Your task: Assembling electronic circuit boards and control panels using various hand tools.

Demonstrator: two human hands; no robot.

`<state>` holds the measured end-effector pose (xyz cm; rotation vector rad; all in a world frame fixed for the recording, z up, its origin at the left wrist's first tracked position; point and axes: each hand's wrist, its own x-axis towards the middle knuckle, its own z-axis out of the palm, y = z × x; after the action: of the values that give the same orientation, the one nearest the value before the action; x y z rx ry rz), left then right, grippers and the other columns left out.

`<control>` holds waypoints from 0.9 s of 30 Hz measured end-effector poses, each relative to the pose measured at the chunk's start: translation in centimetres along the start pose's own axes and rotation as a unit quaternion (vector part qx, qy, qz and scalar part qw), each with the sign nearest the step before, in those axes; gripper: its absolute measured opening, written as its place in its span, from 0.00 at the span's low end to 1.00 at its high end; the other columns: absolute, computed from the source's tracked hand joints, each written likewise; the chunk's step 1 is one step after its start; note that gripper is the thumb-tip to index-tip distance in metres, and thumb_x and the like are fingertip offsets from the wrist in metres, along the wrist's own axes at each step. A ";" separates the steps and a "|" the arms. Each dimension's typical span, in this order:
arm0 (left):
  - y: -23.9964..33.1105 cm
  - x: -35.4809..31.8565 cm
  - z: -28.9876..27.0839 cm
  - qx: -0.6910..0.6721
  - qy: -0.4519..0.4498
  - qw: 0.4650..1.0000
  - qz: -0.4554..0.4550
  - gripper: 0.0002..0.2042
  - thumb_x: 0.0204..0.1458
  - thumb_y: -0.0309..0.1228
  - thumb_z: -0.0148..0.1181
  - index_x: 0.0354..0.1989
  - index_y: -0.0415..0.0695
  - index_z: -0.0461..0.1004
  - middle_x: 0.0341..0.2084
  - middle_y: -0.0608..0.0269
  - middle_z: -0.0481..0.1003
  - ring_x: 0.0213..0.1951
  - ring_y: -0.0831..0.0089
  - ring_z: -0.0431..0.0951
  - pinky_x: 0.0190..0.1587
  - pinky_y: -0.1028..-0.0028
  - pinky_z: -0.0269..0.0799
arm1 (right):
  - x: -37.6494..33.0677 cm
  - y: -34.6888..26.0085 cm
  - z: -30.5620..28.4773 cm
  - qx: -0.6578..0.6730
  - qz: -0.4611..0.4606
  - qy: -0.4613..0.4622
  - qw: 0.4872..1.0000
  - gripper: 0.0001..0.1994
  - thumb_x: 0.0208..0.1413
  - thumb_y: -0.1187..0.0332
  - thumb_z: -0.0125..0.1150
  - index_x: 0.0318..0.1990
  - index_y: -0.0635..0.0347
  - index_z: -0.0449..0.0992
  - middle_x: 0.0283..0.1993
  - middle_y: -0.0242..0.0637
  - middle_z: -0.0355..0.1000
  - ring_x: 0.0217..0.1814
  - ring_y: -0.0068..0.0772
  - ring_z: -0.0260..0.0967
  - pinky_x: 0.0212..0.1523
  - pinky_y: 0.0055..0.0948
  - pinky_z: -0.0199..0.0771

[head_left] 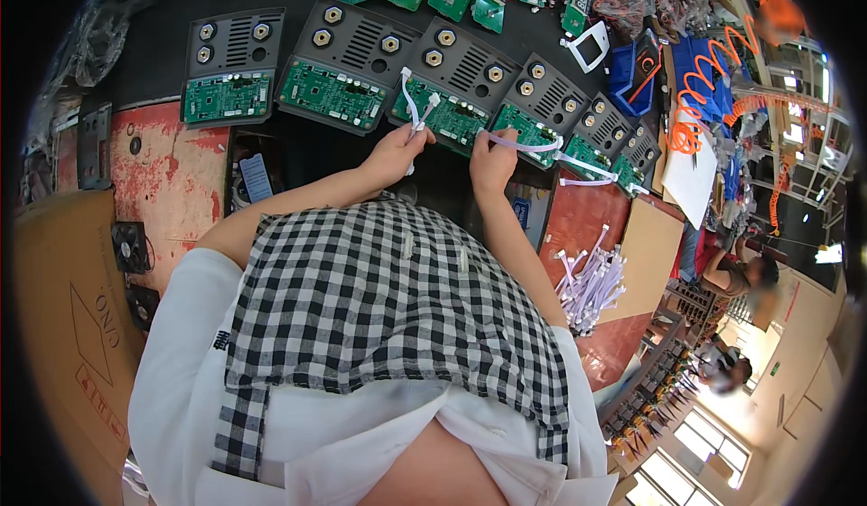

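Mostly, row of dark panels (456, 77) with green boards fills bench. Left hand (395, 154) pinches white cable (414, 100) over third panel. Right hand (492, 161) pinches second cable (528, 145) by fourth. Plug could bend pins if pushed crooked. Fingertips, plug ends too small to see.

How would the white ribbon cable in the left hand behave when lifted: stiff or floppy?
Probably floppy: the white ribbon cable loops and bends above the left hand. Likely light, since a fingertip pinch seems enough to hold it. Its end connectors may dangle and snag on the green circuit boards.
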<state>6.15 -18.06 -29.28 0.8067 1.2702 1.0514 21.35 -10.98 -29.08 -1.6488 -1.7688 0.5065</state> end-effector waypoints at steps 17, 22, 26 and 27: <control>-0.1 0.4 -0.3 -0.043 0.000 0.999 0.005 0.13 0.54 0.37 0.38 0.35 0.40 0.66 0.33 0.63 0.68 0.36 0.75 0.67 0.39 0.77 0.61 | 1.3 2.2 0.8 0.205 0.152 -0.069 0.964 0.16 0.34 0.75 0.63 0.23 0.59 0.57 0.19 0.30 0.58 0.21 0.21 0.56 0.23 0.21 0.59; 0.1 0.2 -1.0 -0.035 -0.031 0.999 0.014 0.13 0.55 0.36 0.38 0.34 0.40 0.66 0.27 0.63 0.69 0.32 0.76 0.69 0.37 0.77 0.62 | 1.4 1.2 0.5 0.305 0.192 -0.038 0.932 0.17 0.31 0.79 0.63 0.23 0.58 0.57 0.18 0.30 0.59 0.17 0.21 0.58 0.15 0.20 0.59; 0.6 -0.6 -1.5 -0.010 -0.082 0.996 0.043 0.12 0.55 0.35 0.37 0.32 0.40 0.65 0.15 0.66 0.68 0.22 0.79 0.68 0.29 0.78 0.63 | 2.0 0.8 0.3 0.264 0.212 -0.053 0.939 0.17 0.30 0.79 0.63 0.23 0.58 0.57 0.18 0.31 0.60 0.16 0.22 0.59 0.14 0.20 0.60; 0.8 -0.9 -1.7 -0.003 -0.087 0.996 0.035 0.12 0.55 0.35 0.37 0.32 0.40 0.65 0.15 0.66 0.68 0.22 0.79 0.68 0.29 0.78 0.63 | 2.2 0.9 0.2 0.257 0.230 -0.070 0.936 0.17 0.31 0.78 0.63 0.24 0.58 0.57 0.18 0.31 0.61 0.17 0.22 0.59 0.15 0.20 0.61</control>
<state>4.38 -18.75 -28.47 0.9236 1.0970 1.0163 21.88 -8.66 -29.43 -1.6548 -1.1778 1.2127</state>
